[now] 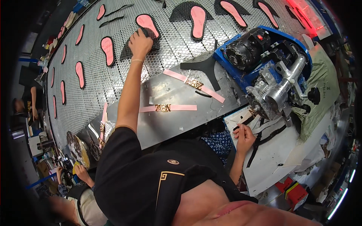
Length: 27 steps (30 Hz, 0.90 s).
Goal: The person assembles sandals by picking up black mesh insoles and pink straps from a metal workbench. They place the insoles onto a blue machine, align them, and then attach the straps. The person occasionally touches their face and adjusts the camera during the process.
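My left hand (140, 44) reaches out over the mesh conveyor, its fingers closed on a black textured shoe-upper piece (128, 51). That piece lies against a pink-topped insole (147, 23) with a black rim and covers part of it. My right hand (244, 138) rests lower right at the edge of a white board (267, 165). Its fingers are curled with the tips together by a small dark bit; what they hold, if anything, is too small to name. Black and white strips (266, 137) lie beside it.
Several pink insoles (107, 51) spread across the mesh conveyor (128, 81). On the metal ledge (169, 126) lie pink straps (186, 107) with gold buckles and a black Y-shaped piece (203, 69). A blue-framed machine (264, 64) stands right. Another person's hand (82, 173) works lower left.
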### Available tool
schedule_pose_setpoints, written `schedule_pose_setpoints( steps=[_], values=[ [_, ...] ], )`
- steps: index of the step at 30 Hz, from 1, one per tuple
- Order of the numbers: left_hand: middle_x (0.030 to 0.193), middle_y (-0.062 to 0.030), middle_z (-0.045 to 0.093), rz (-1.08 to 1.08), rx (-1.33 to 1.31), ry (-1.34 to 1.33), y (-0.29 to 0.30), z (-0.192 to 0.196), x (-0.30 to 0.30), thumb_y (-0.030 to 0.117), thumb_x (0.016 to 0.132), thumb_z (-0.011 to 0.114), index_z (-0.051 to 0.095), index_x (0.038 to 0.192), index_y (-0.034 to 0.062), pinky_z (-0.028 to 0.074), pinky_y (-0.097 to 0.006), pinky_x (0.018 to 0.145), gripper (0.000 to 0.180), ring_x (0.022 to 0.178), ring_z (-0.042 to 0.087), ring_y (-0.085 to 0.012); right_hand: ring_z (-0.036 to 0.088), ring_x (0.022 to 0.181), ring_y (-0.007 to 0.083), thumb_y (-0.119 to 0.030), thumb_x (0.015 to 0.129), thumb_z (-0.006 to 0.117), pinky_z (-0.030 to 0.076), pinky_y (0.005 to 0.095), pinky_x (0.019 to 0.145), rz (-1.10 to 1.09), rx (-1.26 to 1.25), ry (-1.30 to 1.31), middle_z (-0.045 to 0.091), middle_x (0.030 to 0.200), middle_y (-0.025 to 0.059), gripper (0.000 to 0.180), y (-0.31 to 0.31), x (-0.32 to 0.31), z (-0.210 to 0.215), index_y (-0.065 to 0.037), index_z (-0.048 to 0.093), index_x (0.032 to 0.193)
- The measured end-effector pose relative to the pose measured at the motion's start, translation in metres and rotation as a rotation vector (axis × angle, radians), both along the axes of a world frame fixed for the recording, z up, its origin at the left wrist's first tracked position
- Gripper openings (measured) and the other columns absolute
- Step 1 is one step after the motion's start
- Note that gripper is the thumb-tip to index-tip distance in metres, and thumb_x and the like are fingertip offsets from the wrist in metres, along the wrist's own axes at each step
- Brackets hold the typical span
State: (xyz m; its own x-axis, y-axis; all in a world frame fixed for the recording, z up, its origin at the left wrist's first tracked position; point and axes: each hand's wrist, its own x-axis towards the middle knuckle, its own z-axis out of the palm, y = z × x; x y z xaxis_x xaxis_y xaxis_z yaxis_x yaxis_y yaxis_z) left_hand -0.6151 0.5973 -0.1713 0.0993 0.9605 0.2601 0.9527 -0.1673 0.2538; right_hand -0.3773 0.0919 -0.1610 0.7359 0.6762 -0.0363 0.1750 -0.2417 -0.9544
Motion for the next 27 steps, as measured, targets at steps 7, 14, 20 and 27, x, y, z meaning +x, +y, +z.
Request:
schedule_pose_setpoints(
  steps=[7, 14, 20, 27],
  values=[
    [0.137, -0.0272, 0.043, 0.295, -0.108, -0.049, 0.096, -0.004, 0.041, 0.059, 0.070, 0.064, 0.025, 0.142, -0.0085, 0.031, -0.056, 0.104, 0.106, 0.128, 0.042, -0.0421, 0.053, 0.050, 0.0057, -0.010, 0.095, 0.055, 0.040, 0.0202, 0.047, -0.026, 0.023, -0.021, 0.064, 0.064, 0.0051, 0.019, 0.002, -0.002, 0.004, 0.004, 0.067, 0.093],
    [0.147, -0.0267, 0.031, 0.342, -0.154, -0.041, 0.125, 0.009, 0.069, 0.064, 0.064, 0.069, 0.014, 0.147, -0.0071, 0.029, -0.056, 0.106, 0.122, 0.132, 0.039, -0.0405, 0.055, 0.049, 0.0071, -0.008, 0.094, 0.056, 0.042, 0.0211, 0.047, -0.088, 0.028, -0.001, 0.064, 0.062, 0.0052, 0.016, 0.003, -0.002, 0.003, 0.004, 0.068, 0.092],
    [0.147, -0.0285, 0.028, 0.302, -0.162, -0.174, 0.143, 0.008, 0.073, 0.059, 0.062, 0.075, 0.012, 0.146, -0.0084, 0.027, -0.055, 0.108, 0.125, 0.133, 0.037, -0.0437, 0.055, 0.050, 0.0070, -0.006, 0.093, 0.056, 0.042, 0.0211, 0.047, -0.098, 0.017, 0.002, 0.064, 0.061, 0.0050, 0.015, 0.003, -0.003, 0.002, 0.004, 0.067, 0.092],
    [0.142, -0.0333, 0.027, -0.206, 0.542, -0.848, 0.203, 0.066, 0.060, 0.042, 0.065, 0.084, 0.009, 0.140, -0.0200, 0.028, -0.045, 0.111, 0.123, 0.137, 0.025, -0.0402, 0.052, 0.050, 0.0060, -0.009, 0.096, 0.054, 0.040, 0.0195, 0.048, -0.078, 0.046, 0.029, 0.062, 0.062, 0.0063, 0.019, 0.004, -0.003, 0.003, 0.006, 0.065, 0.094]
  ],
)
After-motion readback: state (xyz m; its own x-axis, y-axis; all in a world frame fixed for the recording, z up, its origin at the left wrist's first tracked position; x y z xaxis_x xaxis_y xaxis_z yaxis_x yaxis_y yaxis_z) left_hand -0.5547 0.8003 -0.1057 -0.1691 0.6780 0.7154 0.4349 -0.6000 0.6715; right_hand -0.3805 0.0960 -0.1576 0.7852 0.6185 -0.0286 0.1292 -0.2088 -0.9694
